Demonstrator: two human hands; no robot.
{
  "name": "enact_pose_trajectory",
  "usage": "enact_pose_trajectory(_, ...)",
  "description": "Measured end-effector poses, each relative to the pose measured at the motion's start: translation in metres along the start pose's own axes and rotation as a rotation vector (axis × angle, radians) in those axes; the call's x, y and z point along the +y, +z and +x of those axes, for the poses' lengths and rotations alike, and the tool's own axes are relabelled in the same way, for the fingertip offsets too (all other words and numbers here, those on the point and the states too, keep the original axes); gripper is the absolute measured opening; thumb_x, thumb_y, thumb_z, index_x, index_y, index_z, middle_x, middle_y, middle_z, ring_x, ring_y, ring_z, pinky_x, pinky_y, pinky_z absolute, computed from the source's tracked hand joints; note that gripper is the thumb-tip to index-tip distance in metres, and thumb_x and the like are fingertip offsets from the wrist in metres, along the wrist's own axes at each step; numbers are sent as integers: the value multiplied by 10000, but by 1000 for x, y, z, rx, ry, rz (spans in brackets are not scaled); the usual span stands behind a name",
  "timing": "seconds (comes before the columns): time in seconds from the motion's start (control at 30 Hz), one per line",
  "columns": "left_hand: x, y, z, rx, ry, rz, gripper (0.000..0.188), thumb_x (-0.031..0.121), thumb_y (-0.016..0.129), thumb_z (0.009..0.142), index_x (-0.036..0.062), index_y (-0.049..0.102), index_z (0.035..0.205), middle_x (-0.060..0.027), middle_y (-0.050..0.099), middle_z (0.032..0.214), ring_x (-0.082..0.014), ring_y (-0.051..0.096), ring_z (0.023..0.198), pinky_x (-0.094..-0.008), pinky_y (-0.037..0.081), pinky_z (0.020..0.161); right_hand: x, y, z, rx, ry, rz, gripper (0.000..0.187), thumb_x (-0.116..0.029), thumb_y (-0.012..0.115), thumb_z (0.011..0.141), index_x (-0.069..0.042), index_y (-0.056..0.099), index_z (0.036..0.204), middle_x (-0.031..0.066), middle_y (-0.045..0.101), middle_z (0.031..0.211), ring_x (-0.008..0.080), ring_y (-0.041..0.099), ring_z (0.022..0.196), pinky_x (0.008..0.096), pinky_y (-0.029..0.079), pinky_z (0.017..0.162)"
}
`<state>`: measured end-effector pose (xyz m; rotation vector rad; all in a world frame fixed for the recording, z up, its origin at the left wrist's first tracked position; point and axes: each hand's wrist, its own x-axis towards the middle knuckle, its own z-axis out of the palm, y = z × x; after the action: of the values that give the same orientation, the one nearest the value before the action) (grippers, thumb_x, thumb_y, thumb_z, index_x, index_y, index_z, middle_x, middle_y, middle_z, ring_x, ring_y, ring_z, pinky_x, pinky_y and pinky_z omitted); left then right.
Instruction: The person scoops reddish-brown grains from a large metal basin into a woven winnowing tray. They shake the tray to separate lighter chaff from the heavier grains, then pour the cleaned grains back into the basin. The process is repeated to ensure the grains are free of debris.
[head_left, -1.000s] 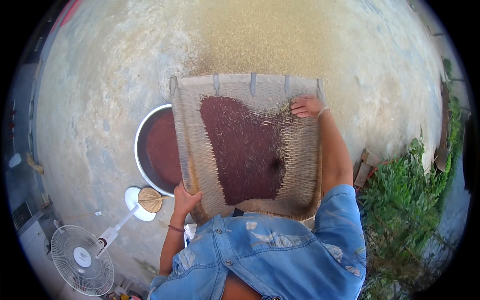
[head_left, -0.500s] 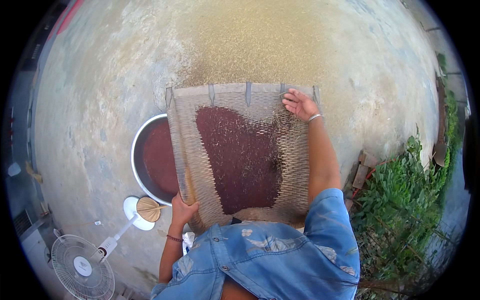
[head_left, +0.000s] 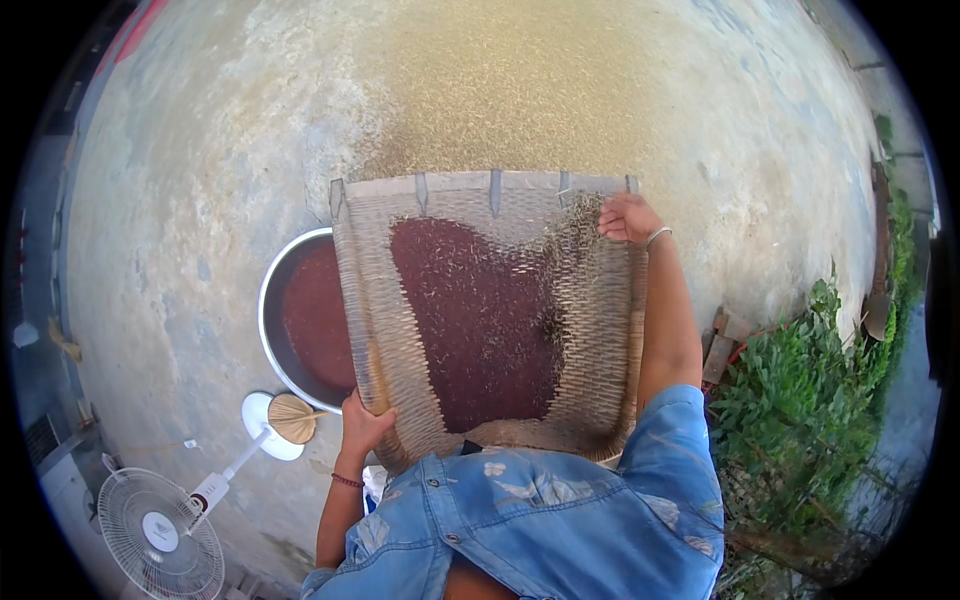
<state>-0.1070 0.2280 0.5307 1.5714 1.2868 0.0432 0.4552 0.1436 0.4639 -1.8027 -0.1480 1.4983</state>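
Note:
In front of my body lies a woven winnowing basket (head_left: 395, 290), its flat far edge bound with dark strips. Small dark red grains or seeds (head_left: 480, 330) cover its middle, flecked with pale chaff. My left hand (head_left: 368, 425) is closed round the basket's near left rim, thumb on top. Over the far right corner, my right hand (head_left: 628, 218) has its fingers curled in; whether anything is inside them is hidden. Right beside those fingers, chaff (head_left: 585, 213) is gathered against the weave.
A metal basin (head_left: 268, 325) of similar red grains stands at the left, partly under the basket. Beyond the far edge, pale husks (head_left: 510, 90) cover the concrete. A woven hand fan (head_left: 293, 417) and a white electric fan (head_left: 160, 530) are lower left; green plants (head_left: 780, 400) grow at right.
My right hand has moved right and slightly nearer me, and its outstretched fingers have curled. More chaff now shows in the basket's far right corner. My left hand keeps its hold.

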Motion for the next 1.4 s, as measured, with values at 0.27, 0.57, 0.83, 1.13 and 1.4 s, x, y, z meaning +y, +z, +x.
enact_pose_trajectory(0.27,-1,-4,6,-17,62,45,423,115,699,569,-52,558,931,-176,644,821,-276,645,765,-347,500,716,-33,54,3,-67,112,-607,176,-182,554,835,-50,640,913,89,668,850,179,668,714,324,548,588)
enact_pose_trajectory(0.57,-12,-2,6,14,99,28,433,119,704,558,-54,557,927,-199,634,825,-319,639,772,-363,499,713,5,69,5,-245,125,-19,260,-185,495,906,-2,561,1078,147,654,926,254,660,840,362,553,701)
enact_pose_trajectory(0.83,-4,-4,8,-4,85,-5,415,120,689,564,-57,558,915,-196,633,821,-315,639,771,-358,498,714,9,86,4,-359,-25,186,282,-172,471,924,-2,530,1141,163,625,1034,260,631,947,364,538,770)
enact_pose_trajectory(1.13,-13,0,9,-2,60,-8,428,120,690,567,-57,552,931,-194,633,825,-304,638,767,-356,497,714,9,38,24,411,-376,309,176,-152,546,855,-7,577,950,148,655,850,213,661,736,340,533,597)
enact_pose_trajectory(1.4,-7,-2,11,-10,81,-10,413,111,691,563,-47,563,923,-179,634,819,-295,638,757,-357,499,706,29,59,55,901,-521,-1153,88,-63,556,810,18,552,777,111,600,644,184,641,646,265,516,514)
